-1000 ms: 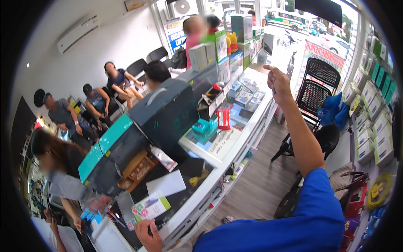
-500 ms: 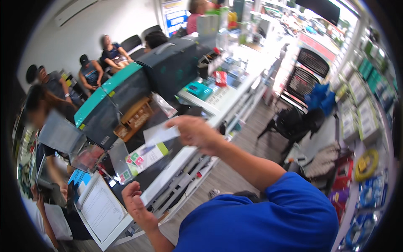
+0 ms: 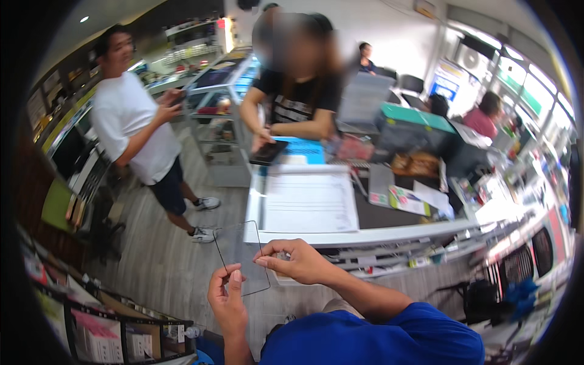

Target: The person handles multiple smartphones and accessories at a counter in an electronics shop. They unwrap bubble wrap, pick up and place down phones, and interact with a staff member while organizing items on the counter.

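Note:
A clear screen protector [image 3: 242, 244] with a thin black border is held upright, tilted, in front of me. My left hand [image 3: 228, 298] pinches its left edge between thumb and fingers. At its right edge, the thumb and fingertips of my right hand [image 3: 292, 260] are closed on it. Past my hands, a pad of white paper [image 3: 310, 201] lies on the white-edged counter [image 3: 298, 236]. Further right on the counter rest a loose white sheet [image 3: 431, 194] and a green-and-white card packet [image 3: 409, 201].
Across the counter a person in black leans with a dark phone [image 3: 269, 153]. Someone in a white shirt [image 3: 131, 115] stands left on the floor. A shelf of boxes [image 3: 97, 334] is at lower left; black chairs [image 3: 486, 298] stand at right.
My view has swung left. My right hand has left the white sheet, which now lies on the counter. Both hands are now together at the screen protector.

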The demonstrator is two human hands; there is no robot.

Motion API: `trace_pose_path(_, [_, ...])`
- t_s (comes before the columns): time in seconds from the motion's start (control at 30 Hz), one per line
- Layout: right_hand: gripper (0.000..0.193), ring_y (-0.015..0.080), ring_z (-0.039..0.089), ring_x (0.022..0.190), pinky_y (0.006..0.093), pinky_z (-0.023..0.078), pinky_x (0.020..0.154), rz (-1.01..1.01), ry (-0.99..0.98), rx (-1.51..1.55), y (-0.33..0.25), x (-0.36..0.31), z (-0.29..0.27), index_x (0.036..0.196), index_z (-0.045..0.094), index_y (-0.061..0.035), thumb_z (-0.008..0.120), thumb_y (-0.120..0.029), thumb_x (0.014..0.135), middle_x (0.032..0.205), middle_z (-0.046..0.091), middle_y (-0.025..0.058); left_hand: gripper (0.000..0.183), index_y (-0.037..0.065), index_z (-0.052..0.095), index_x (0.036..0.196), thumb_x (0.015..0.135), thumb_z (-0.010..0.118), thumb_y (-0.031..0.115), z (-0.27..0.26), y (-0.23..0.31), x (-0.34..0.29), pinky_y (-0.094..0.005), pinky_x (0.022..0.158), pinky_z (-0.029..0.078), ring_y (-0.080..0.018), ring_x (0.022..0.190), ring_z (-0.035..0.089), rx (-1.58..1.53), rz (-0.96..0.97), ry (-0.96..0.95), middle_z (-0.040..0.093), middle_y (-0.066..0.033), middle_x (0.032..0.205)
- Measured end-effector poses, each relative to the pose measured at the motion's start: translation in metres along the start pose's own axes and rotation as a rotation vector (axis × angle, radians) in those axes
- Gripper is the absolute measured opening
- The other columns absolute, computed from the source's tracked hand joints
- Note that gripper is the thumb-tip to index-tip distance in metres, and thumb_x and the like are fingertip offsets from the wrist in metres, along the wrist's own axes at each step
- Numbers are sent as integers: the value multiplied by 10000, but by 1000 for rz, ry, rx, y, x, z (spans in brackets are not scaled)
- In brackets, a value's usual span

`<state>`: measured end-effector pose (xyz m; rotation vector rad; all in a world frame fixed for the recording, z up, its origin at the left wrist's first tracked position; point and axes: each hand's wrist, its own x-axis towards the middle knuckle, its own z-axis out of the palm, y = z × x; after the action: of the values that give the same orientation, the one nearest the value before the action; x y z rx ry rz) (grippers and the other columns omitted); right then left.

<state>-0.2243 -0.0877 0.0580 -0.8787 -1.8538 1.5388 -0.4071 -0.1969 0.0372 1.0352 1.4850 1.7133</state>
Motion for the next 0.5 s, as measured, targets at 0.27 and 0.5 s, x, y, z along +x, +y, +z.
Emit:
trace_pose_path(0.27, [370, 142, 637, 840, 327, 522, 807, -245, -557, -39, -40, 166, 198, 1105, 801, -29, 763, -385, 1011, 920, 760, 78, 275, 14, 663, 1214, 1054, 708, 233, -177, -7, 12, -293, 937, 494, -113, 964, 613, -135, 66, 625, 665, -26, 1082])
trace_pose_path(0.5, [365, 49, 435, 623, 270, 335, 554, -98, -863, 106, -77, 313, 310, 1083, 815, -63, 812, -413, 981, 721, 556, -52, 266, -5, 654, 1227, 1088, 662, 222, -275, -9, 100, -302, 962, 494, -137, 987, 639, -56, 130, 765, 676, -64, 1122])
